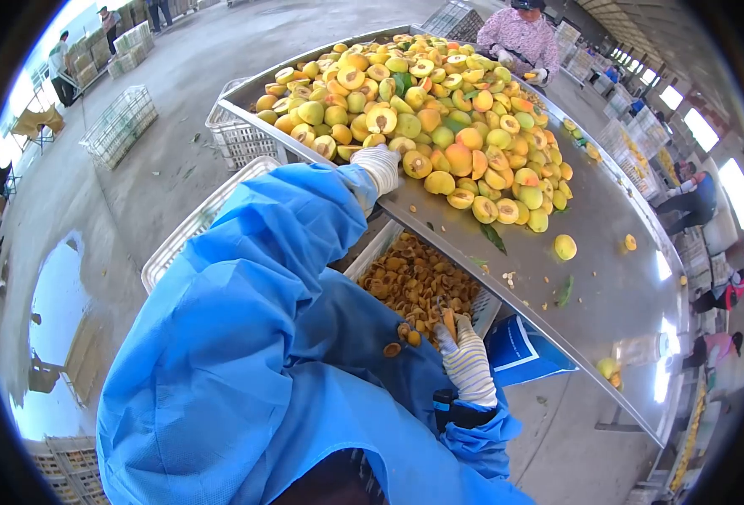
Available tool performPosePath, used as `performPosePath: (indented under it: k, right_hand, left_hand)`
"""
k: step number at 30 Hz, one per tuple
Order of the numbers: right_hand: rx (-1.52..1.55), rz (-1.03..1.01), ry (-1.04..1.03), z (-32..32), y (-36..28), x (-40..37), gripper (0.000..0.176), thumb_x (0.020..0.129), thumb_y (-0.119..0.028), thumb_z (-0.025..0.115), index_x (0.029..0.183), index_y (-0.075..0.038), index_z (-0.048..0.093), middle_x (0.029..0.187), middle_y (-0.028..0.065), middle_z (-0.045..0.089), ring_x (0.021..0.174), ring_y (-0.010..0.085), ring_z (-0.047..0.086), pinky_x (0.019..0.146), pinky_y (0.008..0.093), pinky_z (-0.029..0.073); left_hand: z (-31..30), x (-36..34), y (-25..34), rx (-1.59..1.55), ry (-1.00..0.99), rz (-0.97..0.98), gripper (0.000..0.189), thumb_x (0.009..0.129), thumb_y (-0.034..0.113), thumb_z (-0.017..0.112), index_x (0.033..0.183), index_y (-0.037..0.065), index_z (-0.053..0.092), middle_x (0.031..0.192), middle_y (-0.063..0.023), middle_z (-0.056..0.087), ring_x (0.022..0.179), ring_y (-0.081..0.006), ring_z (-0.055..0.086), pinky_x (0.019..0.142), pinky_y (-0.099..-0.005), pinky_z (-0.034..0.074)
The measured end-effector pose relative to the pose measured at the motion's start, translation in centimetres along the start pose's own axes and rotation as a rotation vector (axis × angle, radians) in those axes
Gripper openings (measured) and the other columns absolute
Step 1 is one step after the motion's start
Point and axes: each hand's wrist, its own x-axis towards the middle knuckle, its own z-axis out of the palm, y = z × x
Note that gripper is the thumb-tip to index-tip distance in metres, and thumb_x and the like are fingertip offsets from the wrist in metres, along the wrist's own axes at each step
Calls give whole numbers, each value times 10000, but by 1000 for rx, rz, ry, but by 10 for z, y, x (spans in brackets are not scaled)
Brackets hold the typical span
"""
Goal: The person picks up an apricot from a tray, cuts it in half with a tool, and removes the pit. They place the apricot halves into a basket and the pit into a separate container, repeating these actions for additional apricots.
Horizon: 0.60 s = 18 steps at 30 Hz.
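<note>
My left hand, in a striped white glove, reaches to the near edge of a heap of halved yellow peaches. Its fingers are curled around a peach half, partly hidden by the glove. Lower down, my right hand, gloved the same way, is closed on a small tool with an orange-brown handle and what looks like a thin metal end. That hand is over the near side of a crate filled with brown peach pits. A few brown pieces lie on my blue gown.
The peaches lie on a metal table with raised edges. Loose halves, leaves and scraps dot its surface. White crates stand on the floor at left. Across the table is a person in a patterned top. A blue bag is under the edge.
</note>
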Motion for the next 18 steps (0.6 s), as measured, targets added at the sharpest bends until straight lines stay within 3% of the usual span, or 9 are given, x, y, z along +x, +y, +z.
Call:
performPosePath:
  k: [2,3,6,7,10,13,14,16,18]
  right_hand:
    - [39,74,-10,-3,-3,-3,470,934,-430,588,1134,-4,597,805,225,639,755,398,631,685,434,484]
    - [97,70,-30,-1,13,-3,494,935,-455,612,1173,-23,577,761,38,570,599,121,523,534,255,428]
    - [235,86,-42,1,25,-3,464,935,-464,609,1146,-54,566,697,4,507,525,81,477,471,236,402]
    - [282,97,-39,0,21,-5,452,935,-465,607,1139,-64,561,680,-3,489,507,71,467,455,232,400]
    - [349,83,2,0,12,-6,439,933,-446,617,1133,-62,552,675,4,488,506,78,471,458,240,404]
    - [462,202,-9,-11,-19,-7,431,928,-410,636,1101,-24,556,715,73,527,609,165,530,558,300,437]
    - [520,289,-23,-15,-29,-7,425,929,-399,637,1076,-7,564,737,114,543,673,218,562,619,341,457]
    - [486,182,77,-12,-28,-3,419,932,-394,632,1082,-9,564,721,128,536,660,265,554,642,373,463]
    - [400,49,188,-5,-16,-1,393,937,-369,624,1095,-13,570,732,143,558,659,295,571,642,387,470]
  left_hand:
    - [31,27,-6,25,13,-54,506,814,433,674,1228,147,618,1208,-184,590,1062,-362,623,885,-446,519]
    - [38,35,-7,39,16,-78,508,811,428,680,1232,152,614,1218,-183,583,1071,-366,618,893,-446,518]
    - [-2,2,2,-129,4,-75,437,876,308,637,1258,102,591,1269,-185,576,1139,-358,597,933,-453,504]
    - [-2,-2,-2,-239,56,-60,421,852,306,654,1200,73,617,1182,-204,620,1115,-368,601,920,-424,509]
    - [16,2,-13,-943,338,12,470,835,331,667,1217,64,602,1120,-143,645,965,-277,660,829,-396,545]
    - [-15,-54,14,-1952,-87,111,496,854,301,643,1292,87,554,1080,-106,658,905,-211,664,758,-367,560]
    - [-20,-75,21,-2090,-292,242,510,891,332,587,1338,98,511,1045,-87,673,843,-196,668,693,-354,566]
    - [-14,-104,39,-2150,-552,262,539,908,387,558,1335,60,511,1040,-81,682,780,-219,689,617,-322,574]
    - [-3,-127,59,-2149,-682,157,557,929,457,512,1331,72,526,1058,-86,683,770,-206,686,616,-306,564]
